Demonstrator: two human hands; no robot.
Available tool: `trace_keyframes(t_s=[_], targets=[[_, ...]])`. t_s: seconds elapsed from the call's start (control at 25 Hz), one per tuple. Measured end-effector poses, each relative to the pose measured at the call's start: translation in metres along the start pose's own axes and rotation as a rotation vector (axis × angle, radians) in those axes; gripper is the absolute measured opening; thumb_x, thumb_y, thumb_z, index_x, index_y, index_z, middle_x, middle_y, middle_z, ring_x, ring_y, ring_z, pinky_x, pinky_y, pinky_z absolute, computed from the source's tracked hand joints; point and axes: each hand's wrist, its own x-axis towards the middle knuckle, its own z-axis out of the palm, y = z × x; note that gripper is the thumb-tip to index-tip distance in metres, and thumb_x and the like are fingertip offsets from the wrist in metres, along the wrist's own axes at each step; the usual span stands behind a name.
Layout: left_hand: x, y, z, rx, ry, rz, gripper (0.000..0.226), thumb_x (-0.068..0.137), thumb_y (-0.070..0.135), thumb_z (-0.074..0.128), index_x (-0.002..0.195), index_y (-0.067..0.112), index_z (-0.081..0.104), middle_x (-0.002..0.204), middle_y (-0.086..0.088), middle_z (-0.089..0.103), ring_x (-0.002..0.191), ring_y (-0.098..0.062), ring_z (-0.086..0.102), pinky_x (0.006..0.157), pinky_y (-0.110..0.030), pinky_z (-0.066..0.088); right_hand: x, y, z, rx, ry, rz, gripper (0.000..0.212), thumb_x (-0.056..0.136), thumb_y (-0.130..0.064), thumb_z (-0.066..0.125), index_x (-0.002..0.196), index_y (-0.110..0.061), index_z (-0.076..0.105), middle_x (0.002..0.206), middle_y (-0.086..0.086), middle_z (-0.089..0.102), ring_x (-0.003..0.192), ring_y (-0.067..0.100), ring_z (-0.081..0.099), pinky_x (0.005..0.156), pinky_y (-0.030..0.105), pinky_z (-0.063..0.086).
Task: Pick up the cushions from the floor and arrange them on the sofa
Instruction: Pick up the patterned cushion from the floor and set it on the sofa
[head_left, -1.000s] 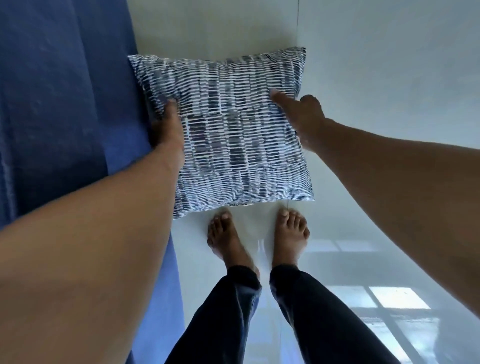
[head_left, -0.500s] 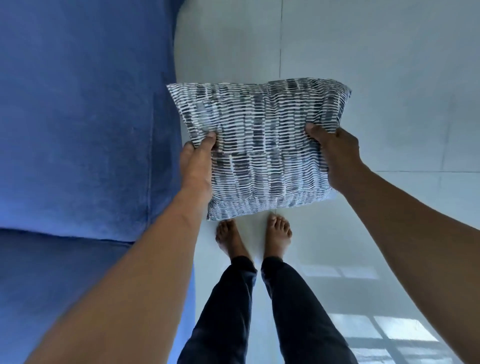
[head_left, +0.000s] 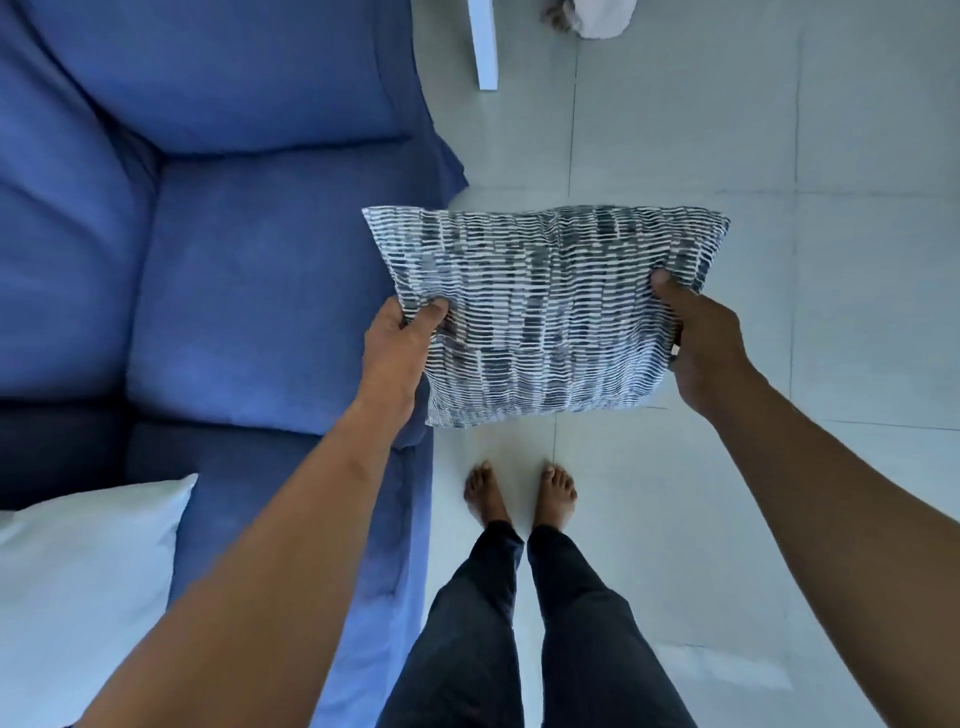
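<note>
1. Floor (head_left: 727, 130): pale grey tiles with thin grout lines fill the right half. Bare tile lies open to the right of the cushion and beyond it; a bright window reflection sits low right.
2. Sofa (head_left: 249, 291): blue fabric fills the left half. The seat cushion lies bare between the backrest on the left and the armrest at the top. Its front edge runs down the middle of the view, just beside the person's left leg.
3. Person: standing on the tile close to the sofa front, dark trousers (head_left: 519, 623), bare feet (head_left: 519, 493) side by side. Both forearms reach forward.
4. White cushion (head_left: 78, 597): lies on the sofa at lower left, partly cut off by the frame edge, one corner pointing toward the seat.
5. Patterned cushion (head_left: 540, 312): blue-grey and white dashed stripes, held in the air clear of the floor, roughly flat. Its left corner overlaps the sofa's front edge; the rest hangs over tile, ahead of the feet.
6. Left hand (head_left: 400, 353): grip closed on the cushion's left edge, thumb on top, fabric puckered.
7. Right hand (head_left: 701, 348): grip closed on the right edge, thumb on top, fingers hidden beneath.
8. White furniture leg (head_left: 483, 47): stands on the tile at the top, just past the armrest. Beside it a pale object, cut off, cannot tell what.
</note>
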Motion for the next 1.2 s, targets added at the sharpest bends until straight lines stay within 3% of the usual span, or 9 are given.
trace_keyframes(t_s=[0.12,0.28,0.44,0.52,0.72,0.88,1.0,1.12,1.2], targets=[[-0.035,0.04,-0.023,-0.031,-0.015,0.071,0.014,0.092,0.034,0.076,0.105,0.031,0.075,0.12,-0.003,0.082,0.116,-0.028,0.075,0.105,-0.051,0.059,-0.045,-0.037,0.006,-0.047,-0.076,-0.08,0.03,0.093,-0.035,0.076,0.119,-0.022,0.075,0.108,-0.006,0.082,0.092,0.009,0.079,0.076,0.032,0.061],[-0.075,0.081,-0.055,-0.071,-0.007,0.156,0.015,0.097,0.031,0.075,0.107,0.019,0.073,0.107,-0.001,0.081,0.093,-0.017,0.074,0.082,-0.034,0.059,-0.086,-0.086,0.016,-0.109,-0.154,-0.138,0.055,0.075,-0.051,0.083,0.123,-0.025,0.074,0.12,-0.004,0.079,0.113,0.022,0.074,0.097,0.05,0.056],[-0.105,0.1,-0.084,-0.102,0.026,0.257,0.025,0.097,0.023,0.078,0.12,0.018,0.07,0.109,0.004,0.081,0.094,-0.004,0.078,0.08,-0.023,0.059,-0.102,-0.114,0.038,-0.213,-0.233,-0.196,0.02,0.089,-0.026,0.08,0.109,-0.024,0.077,0.104,-0.006,0.082,0.096,0.014,0.077,0.097,0.05,0.058],[-0.112,0.104,-0.102,-0.1,0.063,0.306,0.021,0.097,0.019,0.077,0.117,0.025,0.071,0.105,0.008,0.081,0.089,0.0,0.076,0.073,-0.015,0.058,-0.106,-0.124,0.057,-0.283,-0.264,-0.252,0.029,0.087,-0.024,0.082,0.116,-0.023,0.075,0.107,-0.006,0.082,0.095,0.013,0.078,0.092,0.048,0.06],[-0.1,0.108,-0.15,-0.124,0.25,0.32,0.004,0.096,0.023,0.079,0.099,0.025,0.077,0.094,0.009,0.082,0.086,-0.002,0.074,0.077,-0.019,0.058,-0.101,-0.139,0.122,-0.403,-0.344,-0.34,0.04,0.086,-0.02,0.083,0.124,-0.022,0.073,0.119,-0.001,0.079,0.107,0.021,0.074,0.094,0.049,0.059],[-0.069,0.108,-0.195,-0.227,0.384,0.319,0.007,0.096,0.012,0.077,0.103,0.013,0.077,0.096,-0.001,0.081,0.083,-0.003,0.074,0.077,-0.018,0.059,-0.081,-0.147,0.201,-0.51,-0.373,-0.4,0.034,0.082,-0.019,0.085,0.115,-0.025,0.077,0.115,-0.001,0.08,0.108,0.025,0.075,0.101,0.053,0.057],[-0.038,0.109,-0.235,-0.282,0.442,0.272,0.008,0.095,0.016,0.079,0.103,0.014,0.079,0.099,-0.004,0.081,0.088,-0.013,0.072,0.085,-0.03,0.059,-0.065,-0.158,0.273,-0.592,-0.417,-0.396,0.041,0.075,-0.028,0.087,0.115,-0.024,0.077,0.115,-0.002,0.08,0.108,0.027,0.075,0.101,0.056,0.057],[-0.021,0.113,-0.263,-0.326,0.522,0.211,0.015,0.094,0.017,0.08,0.107,0.009,0.079,0.097,-0.002,0.081,0.081,-0.006,0.072,0.08,-0.027,0.058,-0.054,-0.168,0.34,-0.664,-0.493,-0.392,0.061,0.065,-0.042,0.087,0.122,-0.024,0.075,0.12,-0.002,0.078,0.111,0.029,0.073,0.102,0.057,0.056],[-0.012,0.119,-0.287,-0.343,0.575,0.19,0.018,0.094,0.016,0.08,0.109,0.005,0.078,0.097,-0.004,0.081,0.078,-0.004,0.072,0.073,-0.022,0.057,-0.055,-0.17,0.385,-0.682,-0.541,-0.375,0.053,0.074,-0.035,0.087,0.123,-0.021,0.073,0.12,-0.002,0.077,0.112,0.029,0.071,0.102,0.054,0.056]])
